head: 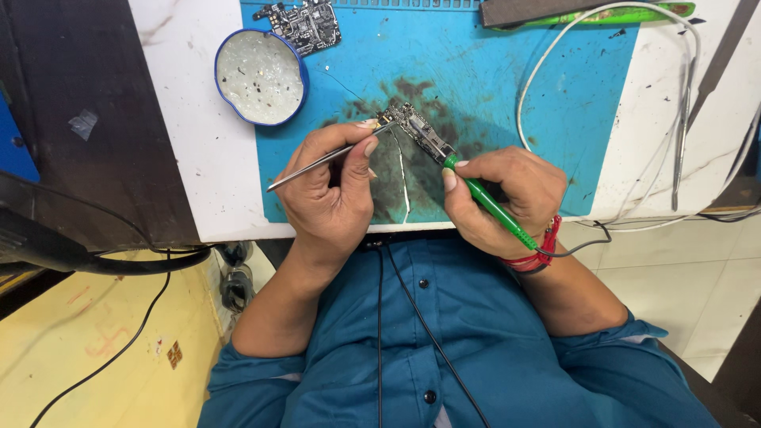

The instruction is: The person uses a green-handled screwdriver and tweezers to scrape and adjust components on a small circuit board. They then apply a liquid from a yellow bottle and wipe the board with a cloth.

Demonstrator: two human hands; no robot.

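Left hand (329, 186) pinches tweezers (317, 161) | right hand (499, 198) grips green iron (491, 208) (probably soldering) | circuit board (416, 127)

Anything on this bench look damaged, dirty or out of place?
The blue mat has a dark sooty smear in its middle, under the small circuit board, and looks scuffed there. The left hand holds tweezers to the board; the right hand holds a green-handled tool. Nothing else stands out.

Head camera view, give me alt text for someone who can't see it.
A left hand holds metal tweezers and a right hand a green-handled soldering iron, both at a small circuit board on a blue mat. A round blue tin sits nearby.
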